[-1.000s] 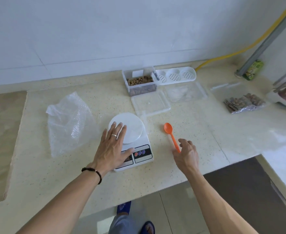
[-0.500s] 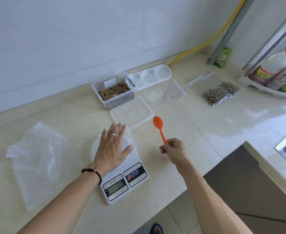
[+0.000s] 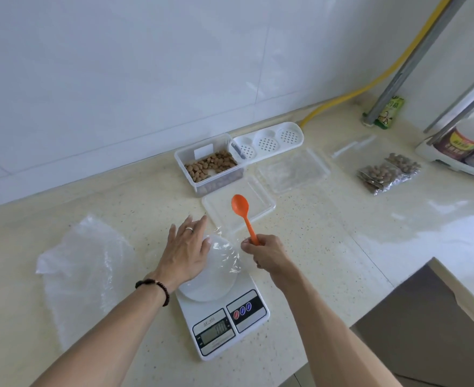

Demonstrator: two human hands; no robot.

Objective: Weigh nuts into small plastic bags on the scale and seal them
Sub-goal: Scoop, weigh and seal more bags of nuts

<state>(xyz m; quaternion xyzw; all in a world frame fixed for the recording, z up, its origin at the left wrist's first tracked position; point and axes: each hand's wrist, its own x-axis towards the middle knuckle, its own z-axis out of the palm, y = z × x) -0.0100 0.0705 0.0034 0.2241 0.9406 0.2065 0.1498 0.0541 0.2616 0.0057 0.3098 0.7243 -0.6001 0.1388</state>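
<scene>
Your left hand (image 3: 187, 254) lay flat, fingers straight, on an empty bag (image 3: 224, 254) on the scale (image 3: 219, 311); your right hand (image 3: 268, 254) gripped the spoon (image 3: 242, 212). Filled bags (image 3: 388, 174) sat at right. Nuts (image 3: 210, 167) waited in the tub; scooping, weighing and sealing remained.

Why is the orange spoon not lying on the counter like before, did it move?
Yes. The right hand lifted the orange spoon; its bowl now hangs over the clear lid, nearer the nut container.

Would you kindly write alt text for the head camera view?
A person's right hand grips an orange spoon while the left hand rests flat on a clear bag on a white scale; a tub of nuts sits behind.
</scene>
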